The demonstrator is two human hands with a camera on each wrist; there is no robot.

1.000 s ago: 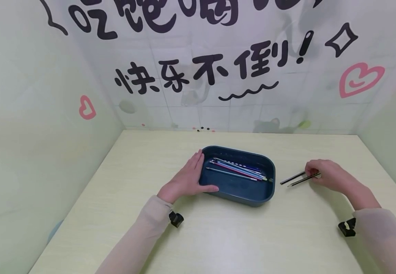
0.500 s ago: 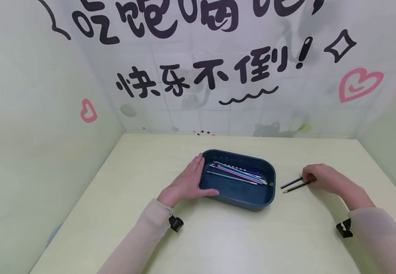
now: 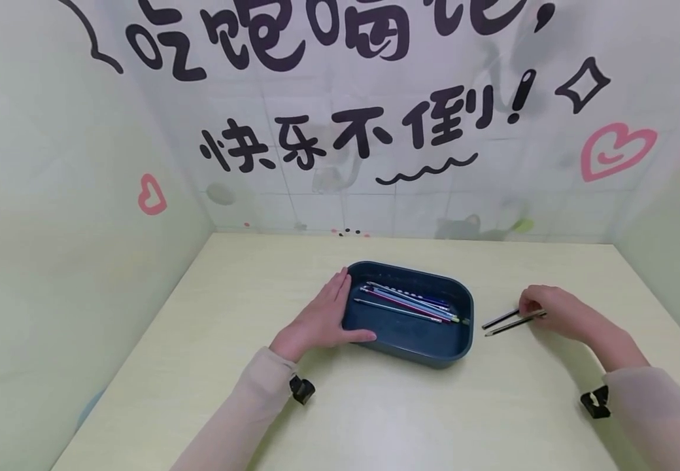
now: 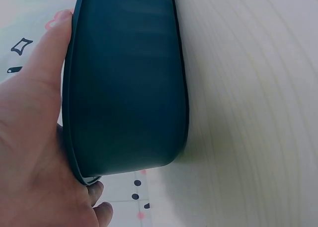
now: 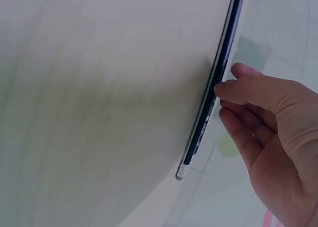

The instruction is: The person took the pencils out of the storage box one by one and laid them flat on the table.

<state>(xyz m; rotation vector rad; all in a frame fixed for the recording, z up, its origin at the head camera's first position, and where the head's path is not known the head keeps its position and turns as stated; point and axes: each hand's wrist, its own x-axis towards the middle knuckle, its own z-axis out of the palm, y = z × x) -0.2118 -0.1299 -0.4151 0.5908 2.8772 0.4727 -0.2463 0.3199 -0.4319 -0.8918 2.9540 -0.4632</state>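
Note:
A dark blue-green rectangular box point(image 3: 407, 339) stands on the table with several pencils point(image 3: 407, 301) lying inside it. My left hand point(image 3: 319, 318) rests on the box's left end, its fingers along the short side and its thumb lying along the front rim. Right of the box, my right hand point(image 3: 560, 315) pinches a dark pencil point(image 3: 513, 323), whose tip points toward the box. Just behind it a second dark pencil point(image 3: 500, 319) lies at a slight angle, its far end hidden by the hand. In the right wrist view, the thumb touches the dark pencil point(image 5: 211, 78) near its eraser half.
The pale wooden table point(image 3: 387, 418) is bounded by a back wall point(image 3: 328, 203) with large printed characters. Side walls point(image 3: 81, 261) stand at left and right. Both wrists wear a black camera mount point(image 3: 302, 390).
The nearer dark pencil's tip has moved slightly left toward the box, and the right hand shifted a little with it. The left hand keeps its place on the box. The head view has tilted slightly.

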